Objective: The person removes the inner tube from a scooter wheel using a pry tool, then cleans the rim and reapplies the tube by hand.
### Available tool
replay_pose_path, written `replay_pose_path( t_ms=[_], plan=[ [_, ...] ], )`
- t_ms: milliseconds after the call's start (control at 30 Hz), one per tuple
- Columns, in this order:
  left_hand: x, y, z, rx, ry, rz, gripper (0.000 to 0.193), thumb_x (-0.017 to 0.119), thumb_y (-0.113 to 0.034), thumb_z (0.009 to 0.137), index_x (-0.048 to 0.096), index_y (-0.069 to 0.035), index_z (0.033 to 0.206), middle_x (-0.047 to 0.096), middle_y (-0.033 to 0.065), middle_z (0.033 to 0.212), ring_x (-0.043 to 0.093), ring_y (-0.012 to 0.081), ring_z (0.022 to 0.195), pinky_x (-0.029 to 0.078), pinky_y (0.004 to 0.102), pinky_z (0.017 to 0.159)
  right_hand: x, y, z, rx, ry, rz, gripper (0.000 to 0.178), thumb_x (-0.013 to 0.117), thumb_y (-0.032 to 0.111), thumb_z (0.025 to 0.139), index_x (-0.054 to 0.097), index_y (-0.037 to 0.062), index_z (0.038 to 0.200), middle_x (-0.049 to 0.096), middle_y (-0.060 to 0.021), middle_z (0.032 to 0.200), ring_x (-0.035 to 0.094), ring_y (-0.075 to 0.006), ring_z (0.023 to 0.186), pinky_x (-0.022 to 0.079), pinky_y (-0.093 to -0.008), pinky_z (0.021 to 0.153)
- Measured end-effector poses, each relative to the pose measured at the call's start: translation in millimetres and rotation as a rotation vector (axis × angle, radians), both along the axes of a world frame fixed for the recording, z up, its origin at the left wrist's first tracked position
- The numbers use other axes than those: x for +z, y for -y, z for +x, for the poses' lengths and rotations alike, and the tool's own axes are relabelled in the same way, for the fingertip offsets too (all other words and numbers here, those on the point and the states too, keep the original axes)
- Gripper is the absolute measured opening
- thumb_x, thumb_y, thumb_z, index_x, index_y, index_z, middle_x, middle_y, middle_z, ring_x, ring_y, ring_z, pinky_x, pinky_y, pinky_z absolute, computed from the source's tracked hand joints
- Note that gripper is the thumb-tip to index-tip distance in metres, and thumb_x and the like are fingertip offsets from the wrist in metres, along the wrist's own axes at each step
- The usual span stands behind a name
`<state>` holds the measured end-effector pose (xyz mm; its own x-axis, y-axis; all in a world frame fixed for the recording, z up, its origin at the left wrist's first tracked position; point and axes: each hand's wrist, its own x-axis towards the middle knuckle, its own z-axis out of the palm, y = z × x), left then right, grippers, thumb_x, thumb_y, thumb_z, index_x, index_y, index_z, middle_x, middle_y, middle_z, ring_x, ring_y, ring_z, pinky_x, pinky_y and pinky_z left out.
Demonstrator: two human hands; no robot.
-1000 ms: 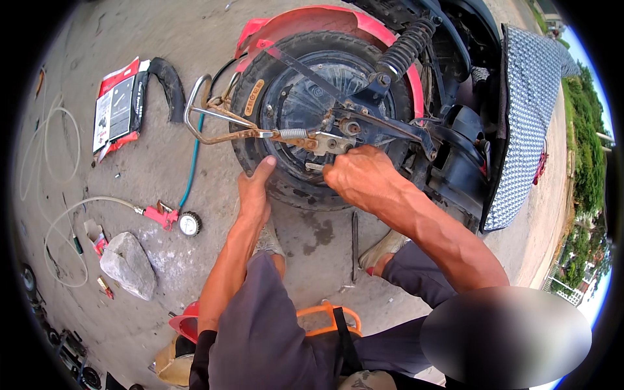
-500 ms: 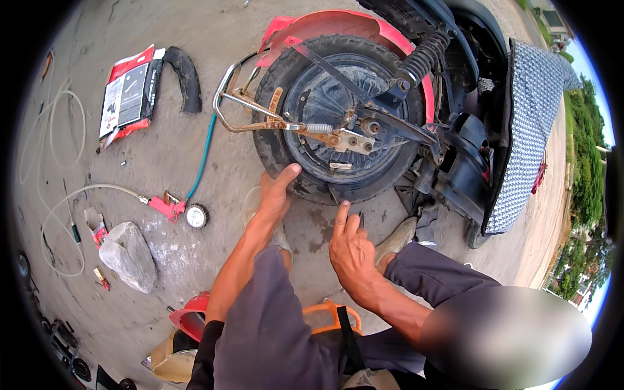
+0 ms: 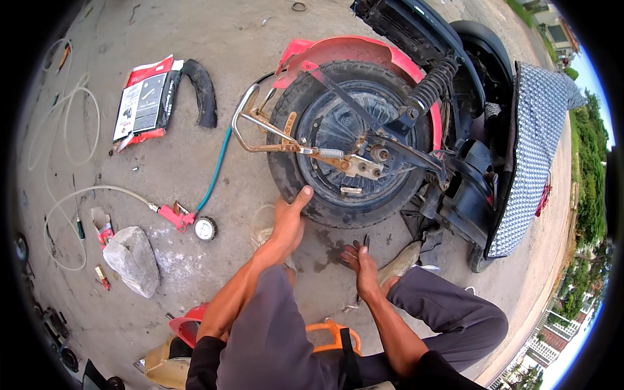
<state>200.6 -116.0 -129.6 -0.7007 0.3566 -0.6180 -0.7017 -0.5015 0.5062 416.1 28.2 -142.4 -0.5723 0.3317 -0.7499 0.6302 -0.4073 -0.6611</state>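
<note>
The rear wheel's black tyre (image 3: 292, 172) is mounted on a scooter lying on its side, around a dark hub (image 3: 344, 130). My left hand (image 3: 289, 218) grips the tyre at its lower left edge, thumb on the sidewall and the other fingers hidden beneath. Below the tyre and apart from it, my right hand (image 3: 364, 265) is turned palm inward with curled, blackened fingers. A slim dark tool (image 3: 367, 241) pokes up from between its fingers; the rest of it is hidden, so I cannot name its kind. A rusty metal bracket (image 3: 260, 133) juts out left of the wheel.
On the ground to the left are a pink tyre inflator (image 3: 175, 216) with a gauge (image 3: 205, 228), a pale hose (image 3: 97, 188), a grey stone (image 3: 132, 261), a red-white package (image 3: 146, 104) and a curved black rubber piece (image 3: 203, 93). An orange handle (image 3: 331, 330) shows between my legs.
My right hand has drawn down and away from the tyre's lower edge and turned over. My left hand keeps its hold on the tyre. The whole view has shifted slightly.
</note>
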Motion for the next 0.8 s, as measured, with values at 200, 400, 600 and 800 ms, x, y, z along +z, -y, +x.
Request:
replay_pose_path(
  t_ms=[200, 400, 600, 800],
  plan=[
    [-30, 44, -32, 0.022, -0.277, -0.025, 0.086, 0.076, -0.047, 0.088, 0.036, 0.002, 0.146, 0.051, 0.0139, 0.141, 0.05, 0.0246, 0.126, 0.038, 0.041, 0.108, 16, 28, -129, -0.93, -0.02, -0.534, 0.108, 0.04, 0.084, 0.087, 0.024, 0.0044, 0.157, 0.029, -0.0203, 0.161, 0.035, -0.0359, 0.145, 0.027, -0.0546, 0.119],
    [-58, 14, -5, 0.003, -0.281, -0.214, 0.075, 0.061, -0.05, 0.098, 0.041, 0.006, 0.143, 0.05, 0.0137, 0.141, 0.049, 0.0238, 0.126, 0.035, 0.0391, 0.111, 12, 6, -168, -1.254, -0.305, -0.289, 0.089, 0.025, 0.077, 0.093, 0.036, 0.0138, 0.155, 0.031, -0.0068, 0.163, 0.032, -0.0324, 0.147, 0.026, -0.05, 0.12],
    [-44, 26, 18, -0.055, -0.233, -0.082, 0.085, 0.065, -0.056, 0.092, 0.033, 0.0, 0.148, 0.045, 0.0133, 0.146, 0.041, 0.0264, 0.135, 0.03, 0.0405, 0.115, 5, -55, -122, -0.886, -0.175, -0.159, 0.099, 0.036, 0.082, 0.088, 0.04, 0.0051, 0.15, 0.04, -0.0125, 0.156, 0.039, -0.0332, 0.141, 0.026, -0.0465, 0.119],
    [-39, 38, -11, 0.021, -0.22, -0.032, 0.082, 0.066, -0.057, 0.091, 0.037, -0.004, 0.146, 0.047, 0.0122, 0.143, 0.043, 0.0253, 0.134, 0.031, 0.043, 0.114, 8, -34, -162, -1.026, -0.171, -0.152, 0.089, 0.031, 0.078, 0.092, 0.042, 0.0118, 0.151, 0.043, -0.0063, 0.155, 0.043, -0.0293, 0.138, 0.03, -0.0466, 0.116]
  ],
)
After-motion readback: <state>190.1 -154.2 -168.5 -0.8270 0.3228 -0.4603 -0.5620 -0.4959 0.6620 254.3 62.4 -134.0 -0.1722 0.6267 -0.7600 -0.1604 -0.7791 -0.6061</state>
